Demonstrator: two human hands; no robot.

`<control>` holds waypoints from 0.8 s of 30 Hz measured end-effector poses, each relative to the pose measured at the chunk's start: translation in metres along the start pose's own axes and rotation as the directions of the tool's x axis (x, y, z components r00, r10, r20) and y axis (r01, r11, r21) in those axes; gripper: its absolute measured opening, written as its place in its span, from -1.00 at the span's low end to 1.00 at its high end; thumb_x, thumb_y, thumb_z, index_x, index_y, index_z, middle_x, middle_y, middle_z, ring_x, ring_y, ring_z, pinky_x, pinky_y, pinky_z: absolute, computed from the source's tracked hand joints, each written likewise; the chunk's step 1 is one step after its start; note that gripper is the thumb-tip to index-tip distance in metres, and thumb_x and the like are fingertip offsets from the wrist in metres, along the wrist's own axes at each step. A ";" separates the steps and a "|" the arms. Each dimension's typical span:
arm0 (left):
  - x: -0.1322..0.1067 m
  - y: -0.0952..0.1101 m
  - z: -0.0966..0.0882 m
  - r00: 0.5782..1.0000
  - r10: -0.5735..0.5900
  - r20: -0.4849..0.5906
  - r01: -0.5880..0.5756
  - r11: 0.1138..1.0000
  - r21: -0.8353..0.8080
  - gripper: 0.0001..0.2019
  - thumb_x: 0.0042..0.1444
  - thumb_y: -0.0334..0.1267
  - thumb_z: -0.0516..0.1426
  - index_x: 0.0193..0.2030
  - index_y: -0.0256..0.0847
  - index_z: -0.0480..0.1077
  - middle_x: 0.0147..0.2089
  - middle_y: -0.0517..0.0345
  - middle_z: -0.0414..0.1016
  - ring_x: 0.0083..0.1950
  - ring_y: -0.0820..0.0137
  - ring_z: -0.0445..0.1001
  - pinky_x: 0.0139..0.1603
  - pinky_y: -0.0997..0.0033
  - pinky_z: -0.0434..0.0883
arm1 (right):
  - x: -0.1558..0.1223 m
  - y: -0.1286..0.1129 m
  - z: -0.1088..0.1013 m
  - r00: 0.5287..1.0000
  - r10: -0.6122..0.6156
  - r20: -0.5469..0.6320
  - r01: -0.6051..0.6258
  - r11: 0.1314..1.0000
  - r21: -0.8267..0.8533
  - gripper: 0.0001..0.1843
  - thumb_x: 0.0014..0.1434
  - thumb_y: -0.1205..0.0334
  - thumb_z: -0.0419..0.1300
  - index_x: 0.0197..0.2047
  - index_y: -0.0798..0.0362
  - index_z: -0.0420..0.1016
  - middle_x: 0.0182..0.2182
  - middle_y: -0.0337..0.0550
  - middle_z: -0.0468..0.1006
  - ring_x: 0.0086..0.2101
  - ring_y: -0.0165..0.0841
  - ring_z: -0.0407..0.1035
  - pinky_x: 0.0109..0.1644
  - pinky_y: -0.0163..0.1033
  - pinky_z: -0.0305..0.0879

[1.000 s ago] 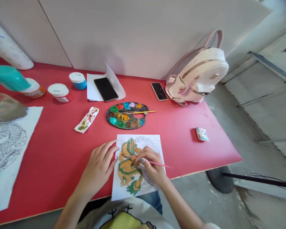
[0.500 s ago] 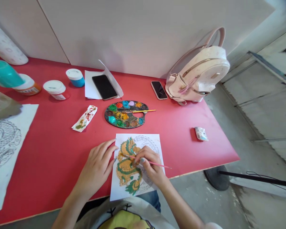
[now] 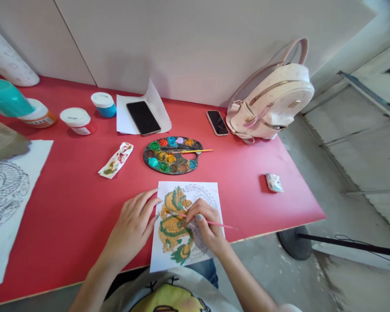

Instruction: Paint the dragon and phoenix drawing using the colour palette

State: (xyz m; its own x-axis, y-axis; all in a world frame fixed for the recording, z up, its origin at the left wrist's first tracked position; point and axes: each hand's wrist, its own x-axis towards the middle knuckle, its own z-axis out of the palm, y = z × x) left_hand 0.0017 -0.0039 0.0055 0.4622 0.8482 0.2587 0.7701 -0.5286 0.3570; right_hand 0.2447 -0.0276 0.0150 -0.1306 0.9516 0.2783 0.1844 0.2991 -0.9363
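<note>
A white sheet (image 3: 160,262) with a dragon drawing lies at the table's front edge, partly overhanging it. The left side of the dragon (image 3: 173,227) is painted orange-gold and green; the right side is bare line work. My right hand (image 3: 206,223) pinches a pink-handled paintbrush (image 3: 222,225), its bristles on or just over the gold part. My left hand (image 3: 134,221) rests with fingers spread, fingertips at the sheet's left edge. Above the sheet is a paint palette (image 3: 172,156) with several colour wells and a yellow paintbrush (image 3: 201,151) lying across it.
A paint-stained tissue (image 3: 115,161) lies left of the palette. Paint jars (image 3: 78,121), a phone (image 3: 143,118) on folded paper and a second phone (image 3: 217,122) stand farther back. A pink backpack (image 3: 276,104) leans at the wall. A small packet (image 3: 274,183) is at right, another drawing (image 3: 26,208) at left.
The paintbrush and my right hand have shifted very slightly right. The flap of folded paper under the phone has opened out a little. My left hand stays in place.
</note>
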 end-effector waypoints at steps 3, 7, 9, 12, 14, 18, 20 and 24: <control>0.001 0.000 -0.001 1.000 0.015 -0.009 -0.015 1.000 0.014 -0.68 0.38 -0.26 0.00 0.21 -0.12 0.36 0.27 -0.03 0.50 0.24 0.20 0.47 0.17 0.18 0.41 | 0.000 0.002 0.000 0.999 -0.005 -0.038 0.005 1.000 0.006 -0.46 0.54 -0.04 -0.05 -0.37 -0.01 0.53 -0.45 -0.14 0.54 -0.36 -0.28 0.40 -0.22 -0.15 0.27; 0.003 0.002 -0.003 0.999 0.038 -0.034 -0.037 0.999 0.015 -0.71 0.37 -0.28 0.03 0.18 -0.14 0.37 0.25 -0.04 0.51 0.20 0.21 0.48 0.15 0.19 0.42 | -0.002 0.003 -0.001 0.991 -0.020 -0.136 0.019 1.000 -0.002 -0.51 0.54 0.01 -0.05 -0.33 -0.01 0.53 -0.44 -0.16 0.50 -0.36 -0.28 0.39 -0.24 -0.16 0.28; 0.003 0.003 -0.006 0.998 0.043 -0.052 -0.043 0.999 0.005 -0.73 0.37 -0.31 0.03 0.15 -0.13 0.37 0.25 -0.01 0.51 0.19 0.24 0.48 0.16 0.24 0.41 | -0.003 0.001 -0.002 0.990 -0.024 -0.138 0.019 0.999 -0.030 -0.58 0.52 0.04 -0.02 -0.26 -0.02 0.55 -0.39 -0.15 0.52 -0.32 -0.27 0.42 -0.20 -0.15 0.31; 0.002 0.003 -0.010 0.994 0.012 -0.106 -0.017 0.999 -0.044 -0.75 0.36 -0.38 0.03 0.11 -0.11 0.37 0.15 0.06 0.54 0.13 0.33 0.50 0.17 0.33 0.39 | -0.001 -0.004 -0.002 0.992 -0.032 -0.122 0.022 0.996 -0.088 -0.70 0.50 0.09 0.01 -0.10 -0.04 0.55 -0.25 -0.10 0.57 -0.20 -0.23 0.47 -0.09 -0.11 0.38; 0.001 0.003 -0.011 0.990 -0.028 -0.136 0.017 0.997 -0.081 -0.77 0.36 -0.40 0.03 0.07 -0.11 0.38 0.04 0.10 0.56 0.06 0.37 0.51 0.14 0.38 0.39 | 0.000 -0.005 -0.002 0.992 -0.049 -0.117 0.036 0.993 -0.113 -0.73 0.49 0.14 0.01 -0.02 -0.06 0.54 -0.17 -0.08 0.58 -0.12 -0.21 0.48 -0.03 -0.09 0.40; 0.000 0.001 -0.011 0.987 -0.060 -0.146 0.044 0.993 -0.108 -0.81 0.36 -0.38 0.04 0.02 -0.12 0.41 -0.05 0.13 0.58 -0.01 0.39 0.52 0.10 0.40 0.39 | -0.001 0.000 -0.001 0.989 -0.056 -0.140 0.037 0.990 -0.133 -0.79 0.45 0.23 0.03 -0.03 -0.08 0.50 -0.18 -0.11 0.57 -0.14 -0.23 0.47 -0.06 -0.12 0.41; 0.000 0.001 -0.011 0.988 -0.059 -0.146 0.042 0.992 -0.116 -0.81 0.37 -0.37 0.04 0.00 -0.12 0.43 -0.06 0.14 0.59 -0.03 0.40 0.53 0.09 0.40 0.39 | -0.002 0.004 0.000 0.981 -0.055 -0.184 0.029 0.990 -0.141 -0.83 0.43 0.25 0.06 -0.07 -0.07 0.48 -0.24 -0.15 0.54 -0.22 -0.26 0.45 -0.14 -0.16 0.39; 0.002 0.002 -0.012 0.991 -0.049 -0.122 0.032 0.990 -0.134 -0.81 0.37 -0.35 0.03 -0.03 -0.12 0.46 -0.10 0.17 0.60 -0.07 0.40 0.53 0.06 0.39 0.39 | -0.002 0.004 0.000 0.977 -0.059 -0.205 0.028 0.988 -0.151 -0.85 0.41 0.26 0.07 -0.11 -0.07 0.48 -0.26 -0.16 0.53 -0.25 -0.27 0.43 -0.17 -0.17 0.38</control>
State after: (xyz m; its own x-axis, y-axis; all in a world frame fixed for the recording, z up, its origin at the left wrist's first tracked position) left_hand -0.0010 -0.0036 0.0171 0.3673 0.8624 0.3484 0.7185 -0.5010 0.4825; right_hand 0.2457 -0.0284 0.0111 0.0614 0.9265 0.3713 0.3254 0.3331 -0.8850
